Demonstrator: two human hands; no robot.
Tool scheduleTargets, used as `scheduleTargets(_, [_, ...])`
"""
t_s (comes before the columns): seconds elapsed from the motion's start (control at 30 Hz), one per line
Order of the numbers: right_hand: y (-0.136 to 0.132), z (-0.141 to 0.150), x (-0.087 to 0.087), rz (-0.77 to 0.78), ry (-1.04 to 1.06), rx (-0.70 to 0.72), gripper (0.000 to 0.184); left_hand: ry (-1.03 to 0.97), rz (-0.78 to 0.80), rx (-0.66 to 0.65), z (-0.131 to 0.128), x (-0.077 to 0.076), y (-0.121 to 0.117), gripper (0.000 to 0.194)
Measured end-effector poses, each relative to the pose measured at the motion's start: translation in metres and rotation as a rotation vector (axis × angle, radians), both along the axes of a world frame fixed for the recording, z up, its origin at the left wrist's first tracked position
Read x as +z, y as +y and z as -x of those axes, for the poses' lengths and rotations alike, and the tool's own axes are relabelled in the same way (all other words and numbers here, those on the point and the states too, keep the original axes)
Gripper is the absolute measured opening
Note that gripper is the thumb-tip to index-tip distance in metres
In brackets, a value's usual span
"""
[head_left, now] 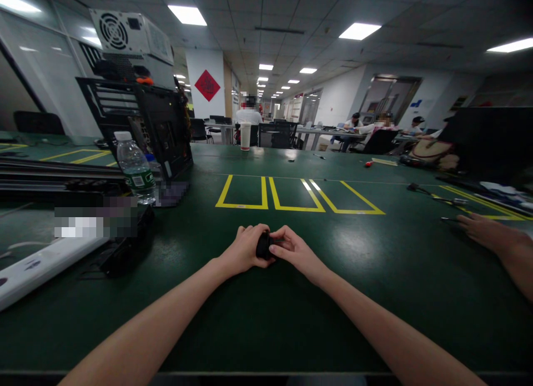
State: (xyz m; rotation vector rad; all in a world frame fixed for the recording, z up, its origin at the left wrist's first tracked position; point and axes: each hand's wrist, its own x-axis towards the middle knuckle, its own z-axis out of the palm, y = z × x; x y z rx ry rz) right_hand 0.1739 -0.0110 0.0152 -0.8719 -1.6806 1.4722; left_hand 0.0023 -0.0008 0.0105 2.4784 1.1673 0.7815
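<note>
Between my two hands, low over the green table [266, 319], is a small black rounded object [263, 246]; its kind does not show. My left hand [245, 247] wraps round it from the left, thumb below and fingers over the top. On the other side my right hand [296, 250] is closed, with thumb and fingertips pinched against the object's right side. The fingers cover much of it. Just beyond the hands, yellow tape outlines [296, 209] mark the table top.
At left stand a water bottle [135, 169], an open black computer case [160, 125] with a power supply [129, 36] on top, and a long white object [50, 264]. A white cup [245, 136] stands farther back. Another person's hand [493, 233] rests at right near a cable [437, 196].
</note>
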Motion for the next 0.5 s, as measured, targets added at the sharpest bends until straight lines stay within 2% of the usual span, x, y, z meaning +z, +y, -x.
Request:
scheduleTargets(0.23, [0.0038,-0.0001,-0.0042,0.021,-0.043,-0.051,0.031,-0.01,-0.014,-0.005,-0.0001,-0.0011,0.0006,0.052])
scheduleTargets(0.5, [0.0017,-0.0002,-0.0021,-0.02,-0.002,0.011,0.027,0.003,-0.016,0.027,-0.0014,-0.0042,0.0036,0.055])
